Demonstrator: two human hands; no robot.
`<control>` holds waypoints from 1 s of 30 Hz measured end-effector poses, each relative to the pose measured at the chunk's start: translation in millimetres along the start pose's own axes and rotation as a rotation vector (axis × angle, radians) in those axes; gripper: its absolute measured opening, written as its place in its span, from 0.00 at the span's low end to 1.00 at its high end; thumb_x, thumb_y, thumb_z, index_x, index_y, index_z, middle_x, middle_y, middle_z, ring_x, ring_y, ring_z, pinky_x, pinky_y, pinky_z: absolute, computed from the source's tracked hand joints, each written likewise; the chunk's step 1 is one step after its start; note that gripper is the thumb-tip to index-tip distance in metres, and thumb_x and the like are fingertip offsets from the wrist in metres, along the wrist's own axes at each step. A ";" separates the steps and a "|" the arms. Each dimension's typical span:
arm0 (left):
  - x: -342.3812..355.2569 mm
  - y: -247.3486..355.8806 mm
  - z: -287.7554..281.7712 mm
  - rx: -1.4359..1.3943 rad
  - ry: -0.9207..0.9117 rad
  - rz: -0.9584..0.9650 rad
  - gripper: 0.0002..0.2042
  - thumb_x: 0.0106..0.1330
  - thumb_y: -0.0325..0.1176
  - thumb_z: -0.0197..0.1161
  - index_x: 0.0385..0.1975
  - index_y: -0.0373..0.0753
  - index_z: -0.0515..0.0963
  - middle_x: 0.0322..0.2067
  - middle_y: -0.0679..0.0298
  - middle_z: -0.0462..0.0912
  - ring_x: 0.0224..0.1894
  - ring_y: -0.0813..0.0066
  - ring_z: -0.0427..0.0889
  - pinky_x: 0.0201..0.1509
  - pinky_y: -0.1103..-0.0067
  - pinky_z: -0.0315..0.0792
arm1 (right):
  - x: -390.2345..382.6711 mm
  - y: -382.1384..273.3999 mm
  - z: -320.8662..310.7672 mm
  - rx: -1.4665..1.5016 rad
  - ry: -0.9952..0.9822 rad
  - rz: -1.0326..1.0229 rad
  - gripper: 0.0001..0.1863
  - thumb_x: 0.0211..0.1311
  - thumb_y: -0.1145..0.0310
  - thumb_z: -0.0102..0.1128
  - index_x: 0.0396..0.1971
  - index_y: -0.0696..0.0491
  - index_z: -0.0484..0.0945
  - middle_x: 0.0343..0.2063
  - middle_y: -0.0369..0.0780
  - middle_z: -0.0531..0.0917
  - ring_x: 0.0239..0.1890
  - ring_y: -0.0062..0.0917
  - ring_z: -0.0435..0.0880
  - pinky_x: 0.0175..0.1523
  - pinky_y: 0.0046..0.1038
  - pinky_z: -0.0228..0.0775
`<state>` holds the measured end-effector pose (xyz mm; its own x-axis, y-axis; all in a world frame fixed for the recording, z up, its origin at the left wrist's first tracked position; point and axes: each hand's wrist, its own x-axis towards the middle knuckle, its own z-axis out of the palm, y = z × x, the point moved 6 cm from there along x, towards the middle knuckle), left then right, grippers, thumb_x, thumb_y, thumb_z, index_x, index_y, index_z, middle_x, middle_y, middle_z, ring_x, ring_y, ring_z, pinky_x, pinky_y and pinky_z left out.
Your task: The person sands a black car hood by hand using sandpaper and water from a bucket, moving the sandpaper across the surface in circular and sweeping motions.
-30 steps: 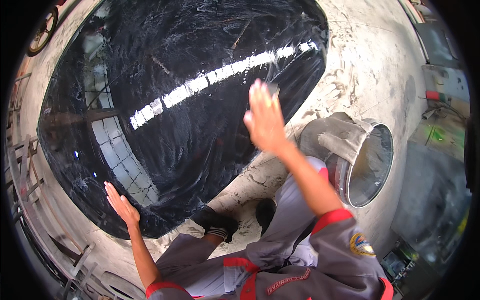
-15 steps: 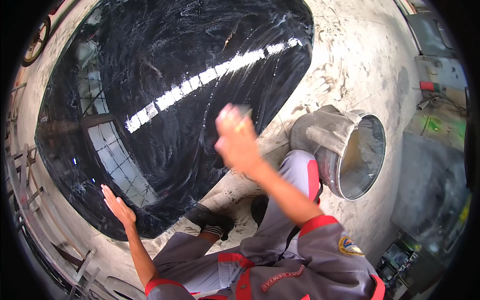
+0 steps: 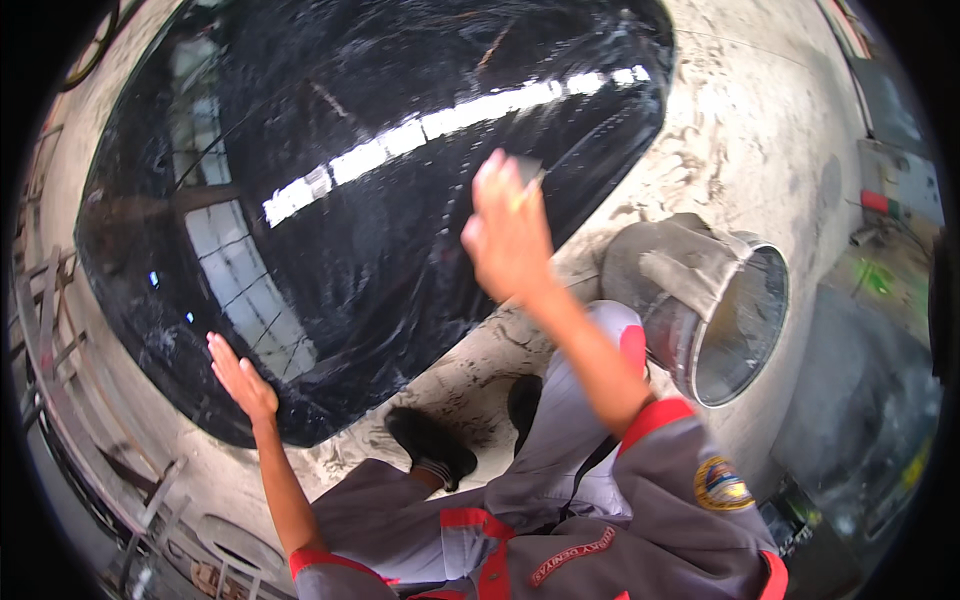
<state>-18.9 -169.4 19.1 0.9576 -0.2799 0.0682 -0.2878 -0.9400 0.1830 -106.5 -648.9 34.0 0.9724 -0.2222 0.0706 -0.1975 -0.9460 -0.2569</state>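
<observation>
A large black panel (image 3: 330, 260) with rounded edges lies on the pale floor, wet and streaked, reflecting windows. My left hand (image 3: 242, 380) rests flat on its lower left part, fingers outstretched and together. My right hand (image 3: 508, 230), blurred, is over the panel's right half, fingers closed on a small grey pad (image 3: 529, 168) that shows at the fingertips. To the right of that hand, a metal bucket (image 3: 690, 340) lies on its side with a grey cloth (image 3: 685, 275) draped over it.
My knees and dark shoes (image 3: 430, 445) are below the panel. Metal racks (image 3: 45, 340) stand along the left rim, a wheel (image 3: 90, 50) at upper left. A grey board (image 3: 840, 410) and red-ended item (image 3: 878, 202) are at the right, with a stained floor (image 3: 740, 120) between.
My right hand, lower and further left half a second ago, has moved up and right with the pad. My left hand stays on the panel; the whole view has shifted slightly.
</observation>
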 end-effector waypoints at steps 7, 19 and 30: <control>10.6 20.1 7.7 -0.098 0.018 0.021 0.32 0.82 0.51 0.26 0.78 0.38 0.52 0.79 0.56 0.52 0.81 0.57 0.48 0.81 0.58 0.38 | 81.0 57.3 -1.8 -0.091 0.354 0.219 0.34 0.74 0.60 0.47 0.73 0.65 0.57 0.74 0.55 0.59 0.76 0.51 0.58 0.76 0.52 0.49; 12.8 18.8 7.3 -0.128 0.047 0.052 0.29 0.83 0.46 0.27 0.78 0.38 0.54 0.79 0.57 0.53 0.81 0.57 0.50 0.81 0.58 0.41 | 137.5 99.5 -22.6 -0.122 0.192 0.298 0.35 0.77 0.56 0.39 0.71 0.69 0.55 0.73 0.61 0.59 0.75 0.52 0.58 0.78 0.49 0.47; -5.9 -17.3 -9.8 -0.058 0.015 0.030 0.28 0.83 0.43 0.31 0.78 0.37 0.52 0.79 0.54 0.52 0.81 0.53 0.49 0.81 0.56 0.41 | 5.9 -143.2 30.5 0.002 -0.123 -0.145 0.35 0.72 0.59 0.45 0.72 0.66 0.56 0.73 0.61 0.58 0.76 0.53 0.54 0.78 0.53 0.43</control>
<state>-19.7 -149.6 25.1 0.9483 -0.3046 0.0895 -0.3173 -0.9181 0.2374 -68.7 -507.6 41.8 0.9986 -0.0526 -0.0115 -0.0538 -0.9656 -0.2544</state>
